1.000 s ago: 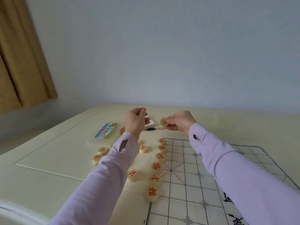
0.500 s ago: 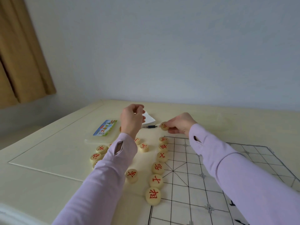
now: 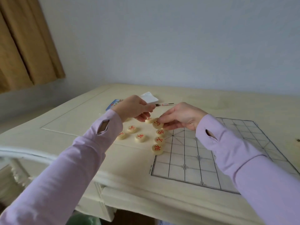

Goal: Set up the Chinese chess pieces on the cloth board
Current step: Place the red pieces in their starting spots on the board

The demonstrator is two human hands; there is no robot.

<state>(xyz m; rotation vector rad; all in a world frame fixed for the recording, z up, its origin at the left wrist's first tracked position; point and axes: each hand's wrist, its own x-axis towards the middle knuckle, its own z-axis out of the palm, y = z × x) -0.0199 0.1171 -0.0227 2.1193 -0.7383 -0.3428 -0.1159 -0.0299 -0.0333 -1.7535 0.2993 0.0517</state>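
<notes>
The cloth board (image 3: 227, 159), white with a black grid, lies on the right half of the cream table (image 3: 73, 127). My right hand (image 3: 181, 116) pinches a round red-lettered chess piece (image 3: 157, 125) just above the board's far left corner. Three red pieces (image 3: 159, 140) stand in a column along the board's left edge below it. My left hand (image 3: 133, 108) hovers to the left with curled fingers, its tips over another piece (image 3: 148, 120); whether it holds anything is hidden. Three loose red pieces (image 3: 140, 137) lie on the table left of the board.
Behind the hands lie a pen (image 3: 165, 104), a white paper slip (image 3: 149, 97) and a colourful flat packet (image 3: 113, 103). The table's front edge (image 3: 129, 179) is close below. A tan curtain (image 3: 24, 43) hangs at the far left.
The camera tilted down and nearer. My right hand carried its piece down and toward me, near the column of pieces. My left hand lowered and its fingers reached toward the pieces.
</notes>
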